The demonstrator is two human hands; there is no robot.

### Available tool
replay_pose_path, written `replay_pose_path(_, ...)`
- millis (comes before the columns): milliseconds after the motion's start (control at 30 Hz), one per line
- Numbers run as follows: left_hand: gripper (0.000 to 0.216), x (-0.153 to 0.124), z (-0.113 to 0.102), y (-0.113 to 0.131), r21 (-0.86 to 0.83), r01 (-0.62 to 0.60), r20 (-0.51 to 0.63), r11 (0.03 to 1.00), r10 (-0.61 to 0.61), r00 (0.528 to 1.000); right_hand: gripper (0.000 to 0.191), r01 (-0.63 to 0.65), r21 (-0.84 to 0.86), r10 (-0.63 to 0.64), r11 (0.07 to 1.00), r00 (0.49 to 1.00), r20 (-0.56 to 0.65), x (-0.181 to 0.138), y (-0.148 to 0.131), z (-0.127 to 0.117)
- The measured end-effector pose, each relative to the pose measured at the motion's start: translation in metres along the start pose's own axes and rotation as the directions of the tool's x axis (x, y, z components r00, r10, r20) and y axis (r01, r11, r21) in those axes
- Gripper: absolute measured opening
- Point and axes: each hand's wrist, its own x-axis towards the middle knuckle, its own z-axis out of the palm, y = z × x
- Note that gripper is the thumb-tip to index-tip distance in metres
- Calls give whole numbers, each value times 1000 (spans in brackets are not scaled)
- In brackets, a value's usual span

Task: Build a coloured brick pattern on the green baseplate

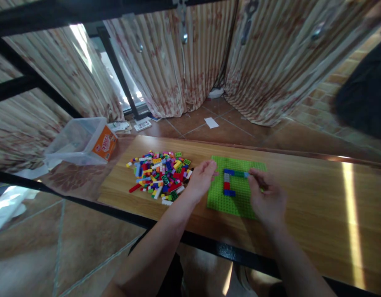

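On the green baseplate, bricks form a three-sided outline: a blue brick and a dark green brick along the top, a grey brick and a red brick down the left, another blue brick at the bottom. My right hand is over the plate's right part, fingertips closed on a small light blue brick at the green brick's end. At the plate's left edge is my left hand, fingers loosely bent and slightly apart, with nothing visible in them.
A pile of mixed bricks lies left of the plate on the wooden table. Beyond the table's left end, a clear plastic bin sits on the floor. Curtains hang behind. A dark-clothed person is at the far right.
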Motion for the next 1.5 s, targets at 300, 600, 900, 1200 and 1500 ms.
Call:
replay_pose_path(300,29,4,-46,39,-173,-265,-250,949,218,943,21,446,31,-426,895,829,361,-48,-37,39)
replay_pose_path(600,18,2,-78,49,-253,-376,-347,891,280,895,18,559,119,-553,820,722,415,-71,-61,81)
replay_pose_path(900,11,-4,-83,49,-265,-346,-318,900,257,913,21,495,42,-453,868,754,476,-92,-71,106)
replay_pose_path(1200,15,-6,-81,48,-216,-295,-295,931,225,928,17,367,-1,-332,930,842,424,-92,-75,112)
replay_pose_path(1500,17,-3,-73,42,-143,-284,-200,948,253,946,25,258,186,-309,948,882,356,-71,-81,91)
